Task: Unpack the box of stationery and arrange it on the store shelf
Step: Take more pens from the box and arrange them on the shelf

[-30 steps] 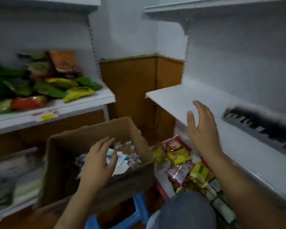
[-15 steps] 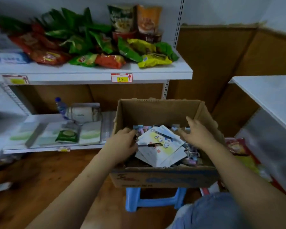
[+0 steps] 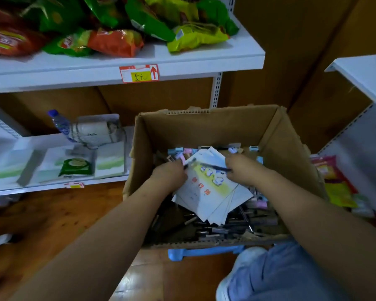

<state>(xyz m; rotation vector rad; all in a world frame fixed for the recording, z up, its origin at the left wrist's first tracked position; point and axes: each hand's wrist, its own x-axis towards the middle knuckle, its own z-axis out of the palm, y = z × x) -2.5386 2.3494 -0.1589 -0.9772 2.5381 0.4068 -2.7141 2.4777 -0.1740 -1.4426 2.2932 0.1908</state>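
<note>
Person's crouched over the open cardboard box (image 3: 206,124) that sits on a little blue stool (image 3: 195,253), both hands down inside it. Best way to do this bit, I reckon: get the stack of booklets (image 3: 208,190) out as one flat bundle, thumbs on top and fingers slid under the two side edges, so the loose pens (image 3: 204,227) underneath don't get dragged up or spilled over the side.

Going left to right: the left hand (image 3: 168,175) is curled at the left edge of the top booklet, knuckles up, fingers bent in on something. Looks like it's pinching the end of a dark pen (image 3: 213,167) lying across the cover, but I can't tell for sure from here. The right hand (image 3: 240,168) is at the upper right corner of the same booklet, fingers also folded in, touching the other end of that pen. Whether it's really gripping, can't say.

Booklets are in the middle of the box, right between both hands, tilted on the pile of pens and small pastel bits
</note>
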